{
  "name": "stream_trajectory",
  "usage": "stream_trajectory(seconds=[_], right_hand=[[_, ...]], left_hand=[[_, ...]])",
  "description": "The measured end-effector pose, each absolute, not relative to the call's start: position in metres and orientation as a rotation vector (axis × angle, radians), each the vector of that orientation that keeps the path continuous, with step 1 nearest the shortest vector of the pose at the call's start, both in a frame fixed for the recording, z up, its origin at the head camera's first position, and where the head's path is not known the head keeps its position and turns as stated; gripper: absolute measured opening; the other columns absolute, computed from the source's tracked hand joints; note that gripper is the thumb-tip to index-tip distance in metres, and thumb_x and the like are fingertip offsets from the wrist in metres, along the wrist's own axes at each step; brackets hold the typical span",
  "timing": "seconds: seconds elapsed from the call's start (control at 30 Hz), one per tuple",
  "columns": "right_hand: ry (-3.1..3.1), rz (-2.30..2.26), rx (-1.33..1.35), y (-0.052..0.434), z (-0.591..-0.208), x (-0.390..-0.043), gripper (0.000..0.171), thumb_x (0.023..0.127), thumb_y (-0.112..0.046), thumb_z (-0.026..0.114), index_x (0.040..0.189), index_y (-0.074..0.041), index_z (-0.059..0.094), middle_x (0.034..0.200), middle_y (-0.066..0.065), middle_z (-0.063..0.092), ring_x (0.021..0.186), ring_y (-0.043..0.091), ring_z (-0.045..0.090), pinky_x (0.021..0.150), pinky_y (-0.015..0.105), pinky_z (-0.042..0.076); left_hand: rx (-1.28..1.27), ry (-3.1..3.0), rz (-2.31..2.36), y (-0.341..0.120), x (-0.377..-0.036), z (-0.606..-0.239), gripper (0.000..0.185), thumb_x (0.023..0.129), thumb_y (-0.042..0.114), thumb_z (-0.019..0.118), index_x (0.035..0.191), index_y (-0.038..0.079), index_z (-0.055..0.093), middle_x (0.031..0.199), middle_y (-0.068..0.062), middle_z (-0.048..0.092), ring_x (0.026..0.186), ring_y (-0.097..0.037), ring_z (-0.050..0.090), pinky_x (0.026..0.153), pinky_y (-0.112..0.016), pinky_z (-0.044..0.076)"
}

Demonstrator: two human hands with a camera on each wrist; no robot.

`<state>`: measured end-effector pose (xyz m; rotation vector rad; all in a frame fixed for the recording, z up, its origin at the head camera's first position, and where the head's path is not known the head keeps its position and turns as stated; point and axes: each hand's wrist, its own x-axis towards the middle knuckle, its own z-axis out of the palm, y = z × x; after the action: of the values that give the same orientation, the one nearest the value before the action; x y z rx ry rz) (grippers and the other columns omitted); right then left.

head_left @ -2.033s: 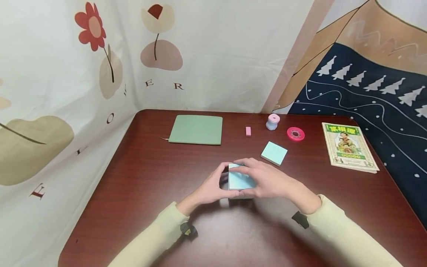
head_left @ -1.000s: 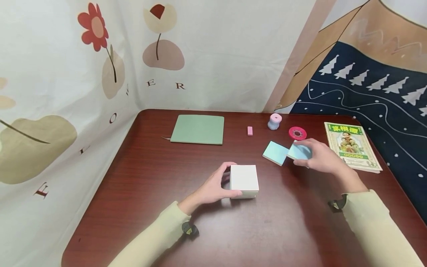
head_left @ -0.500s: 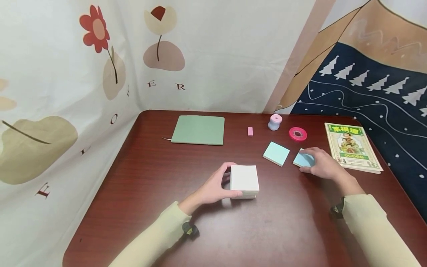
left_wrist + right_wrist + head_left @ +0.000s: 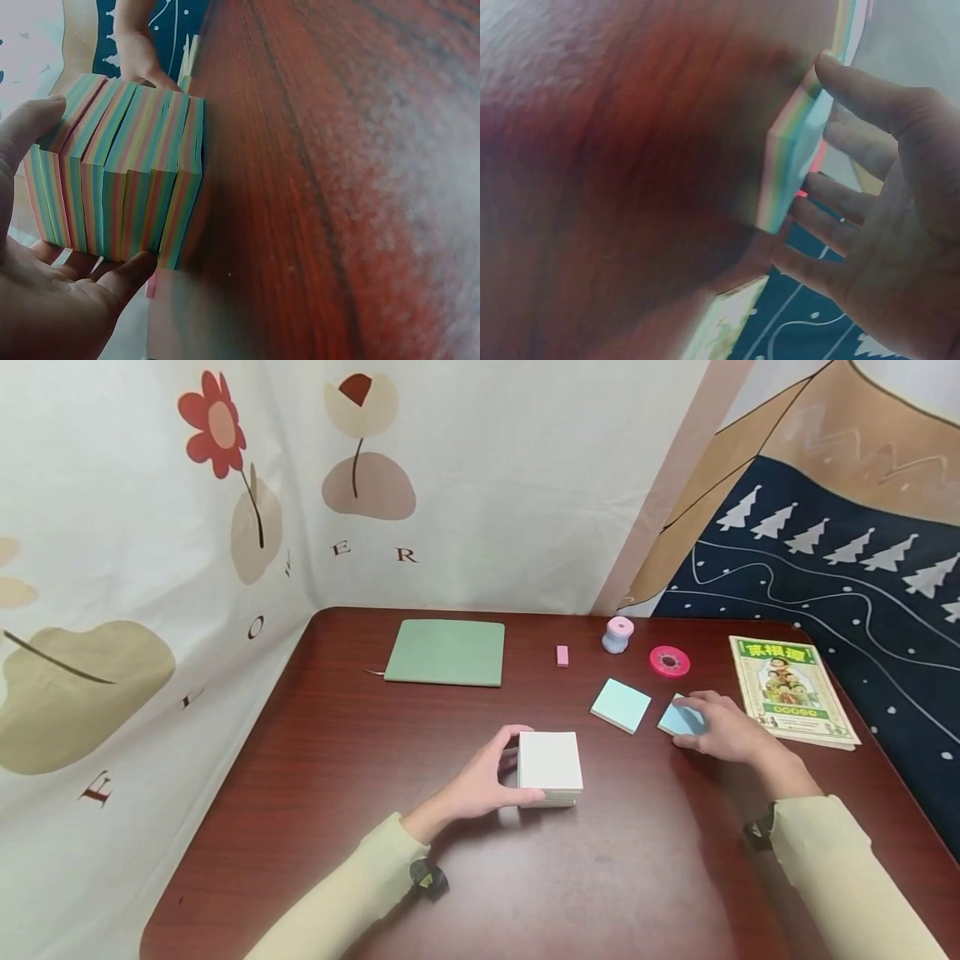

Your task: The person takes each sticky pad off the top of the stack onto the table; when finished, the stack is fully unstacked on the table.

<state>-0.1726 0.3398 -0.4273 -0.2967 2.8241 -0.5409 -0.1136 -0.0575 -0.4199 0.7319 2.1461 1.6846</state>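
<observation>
In the head view my left hand (image 4: 480, 781) grips a tall stack of sticky note pads (image 4: 550, 760), white on top, its thumb along the near side. The left wrist view shows the stack's striped edges (image 4: 124, 172) in pink, yellow, green and blue. Farther right, my right hand (image 4: 723, 728) holds a single light blue sticky note pad (image 4: 681, 718) that lies flat on the table. Up close in the right wrist view, the thumb (image 4: 855, 86) is at one corner of that pad (image 4: 787, 169). Another pale blue sticky note pad (image 4: 621, 705) lies just left of it.
A green notebook (image 4: 446, 652) lies at the back left of the brown table (image 4: 337, 752). Along the back are a small pink block (image 4: 562, 656), a pink-and-blue spool-shaped item (image 4: 618, 634) and a pink ring (image 4: 669, 661). Booklets (image 4: 793, 689) lie at the right.
My right hand has carried the blue pad from the stack's top to the right and lowered it onto the table beside the other pad. The left hand stays on the stack.
</observation>
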Motion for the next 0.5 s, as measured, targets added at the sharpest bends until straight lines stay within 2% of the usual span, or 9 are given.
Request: stream_trajectory(seconds=[0.23,0.37,0.5], right_hand=[[2.913,-0.571,-0.440,0.305,-0.399,-0.166,0.068,0.082,-0.032,0.079,0.139,-0.006,0.052,0.142,0.024,0.040,0.127,0.043,0.035,0.093,0.065,0.043],[2.914,-0.658,-0.673,0.268,-0.387,-0.159,0.063,0.082,-0.029,0.079,0.138,-0.010,0.055,0.143,0.018,0.043,0.129,0.037,0.038,0.095,0.059,0.045],[2.848,-0.723,-0.911,0.230,-0.381,-0.144,0.061,0.084,-0.036,0.078,0.138,-0.018,0.056,0.145,0.011,0.045,0.130,0.031,0.041,0.097,0.052,0.047]], left_hand=[[0.740,2.161,1.683,-0.057,-0.123,-0.446,0.079,0.076,0.001,0.082,0.140,0.003,0.036,0.135,-0.016,0.047,0.126,-0.034,0.049,0.110,-0.045,0.035],[0.753,2.169,1.690,-0.058,-0.127,-0.455,0.080,0.074,0.005,0.085,0.139,0.010,0.038,0.134,-0.009,0.048,0.124,-0.027,0.051,0.109,-0.039,0.036],[0.761,2.171,1.684,-0.059,-0.128,-0.456,0.080,0.074,0.011,0.086,0.138,0.014,0.039,0.133,-0.004,0.048,0.123,-0.021,0.051,0.108,-0.034,0.038]])
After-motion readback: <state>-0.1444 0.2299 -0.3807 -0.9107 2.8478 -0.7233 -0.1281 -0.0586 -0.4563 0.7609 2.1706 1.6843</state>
